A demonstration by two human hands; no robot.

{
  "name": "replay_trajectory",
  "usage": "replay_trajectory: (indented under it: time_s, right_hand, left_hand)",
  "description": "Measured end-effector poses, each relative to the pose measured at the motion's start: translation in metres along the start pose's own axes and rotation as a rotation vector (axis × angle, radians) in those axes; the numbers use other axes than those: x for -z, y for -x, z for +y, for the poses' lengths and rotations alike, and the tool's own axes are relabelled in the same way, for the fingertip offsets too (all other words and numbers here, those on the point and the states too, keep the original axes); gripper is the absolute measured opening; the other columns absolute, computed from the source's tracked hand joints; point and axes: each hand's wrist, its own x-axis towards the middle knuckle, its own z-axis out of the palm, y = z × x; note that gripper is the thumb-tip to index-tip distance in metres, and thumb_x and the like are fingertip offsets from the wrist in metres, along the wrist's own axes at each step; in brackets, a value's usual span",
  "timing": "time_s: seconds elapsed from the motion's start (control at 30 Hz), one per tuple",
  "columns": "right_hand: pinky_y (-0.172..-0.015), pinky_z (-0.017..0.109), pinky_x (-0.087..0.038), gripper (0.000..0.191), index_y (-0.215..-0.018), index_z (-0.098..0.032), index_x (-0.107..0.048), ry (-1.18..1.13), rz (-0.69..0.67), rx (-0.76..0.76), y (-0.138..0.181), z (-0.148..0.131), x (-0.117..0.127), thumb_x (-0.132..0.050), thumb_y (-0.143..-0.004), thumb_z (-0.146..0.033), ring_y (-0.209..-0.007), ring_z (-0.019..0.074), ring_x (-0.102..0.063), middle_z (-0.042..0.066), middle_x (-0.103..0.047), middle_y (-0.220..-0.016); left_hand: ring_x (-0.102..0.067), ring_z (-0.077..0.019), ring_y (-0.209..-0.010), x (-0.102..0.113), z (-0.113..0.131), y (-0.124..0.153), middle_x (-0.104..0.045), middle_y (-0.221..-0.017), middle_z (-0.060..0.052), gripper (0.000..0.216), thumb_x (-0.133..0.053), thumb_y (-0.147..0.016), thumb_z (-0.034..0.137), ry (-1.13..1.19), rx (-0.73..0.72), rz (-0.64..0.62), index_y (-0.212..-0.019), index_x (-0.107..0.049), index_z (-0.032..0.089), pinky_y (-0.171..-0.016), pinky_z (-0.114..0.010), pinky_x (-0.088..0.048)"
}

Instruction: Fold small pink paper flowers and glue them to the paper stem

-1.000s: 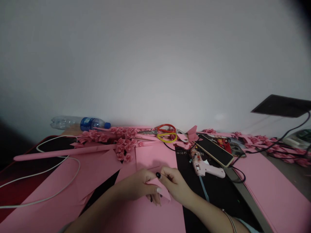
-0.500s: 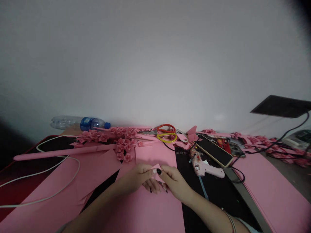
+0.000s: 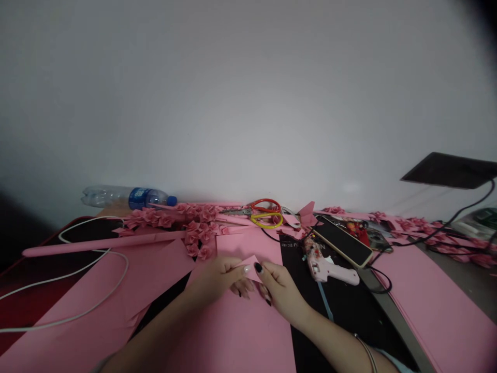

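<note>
A small piece of pink paper (image 3: 250, 261) is pinched between my two hands in the middle of the head view. My left hand (image 3: 223, 277) grips its left side, thumb on top and fingers curled beneath. On the other side, my right hand (image 3: 277, 287) presses its dark-nailed thumb on the paper, with the fingers bent under it. Both hands are held over a large sheet of pink paper (image 3: 248, 331). The underside of the small piece is hidden by the fingers.
Pink paper roses (image 3: 202, 233) and red-and-yellow-handled scissors (image 3: 266, 213) lie along the wall. A pink glue gun (image 3: 330, 270) and a phone (image 3: 344, 241) rest to the right. At left are a plastic bottle (image 3: 128, 198), a rolled paper stick (image 3: 97, 244) and a white cable (image 3: 126, 267).
My two thumbs have slid slightly apart on the small pink paper, and more of it shows between them. The things on the table have stayed put.
</note>
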Motion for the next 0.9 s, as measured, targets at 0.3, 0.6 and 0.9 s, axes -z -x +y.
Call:
replay_trajectory:
  time_s: [0.3,0.6,0.9]
  right_hand:
    - [-0.046,0.024,-0.028,0.050,-0.063,-0.021,-0.044,0.125,-0.128,0.113,0.004,-0.002,0.002,-0.038,-0.098,-0.056,-0.047,0.0103,-0.036,-0.006,-0.041,-0.053]
    - [-0.049,0.025,-0.024,0.046,-0.060,-0.023,-0.038,0.253,-0.113,0.197,0.001,-0.007,0.000,-0.047,-0.094,-0.052,-0.051,0.0116,-0.030,-0.006,-0.033,-0.055]
    - [-0.050,0.026,-0.037,0.054,-0.057,-0.023,-0.046,0.097,-0.166,0.153,0.004,-0.009,0.000,-0.041,-0.096,-0.060,-0.047,0.0133,-0.040,-0.004,-0.042,-0.048]
  left_hand:
    - [-0.069,-0.0182,-0.063,0.003,-0.001,0.001,-0.073,-0.064,-0.004,0.021,-0.065,-0.075,0.034,-0.045,-0.030,-0.009,-0.068,-0.066,0.015,-0.063,-0.027,-0.053]
    - [-0.067,-0.0161,-0.056,-0.003,-0.004,0.006,-0.074,-0.062,-0.004,0.023,-0.053,-0.079,0.020,-0.078,-0.023,-0.215,-0.062,-0.067,0.015,-0.059,-0.025,-0.051]
    - [-0.071,-0.0191,-0.061,-0.003,-0.002,0.009,-0.077,-0.067,-0.002,0.016,-0.059,-0.080,0.023,-0.049,0.002,-0.263,-0.071,-0.071,0.016,-0.061,-0.027,-0.053]
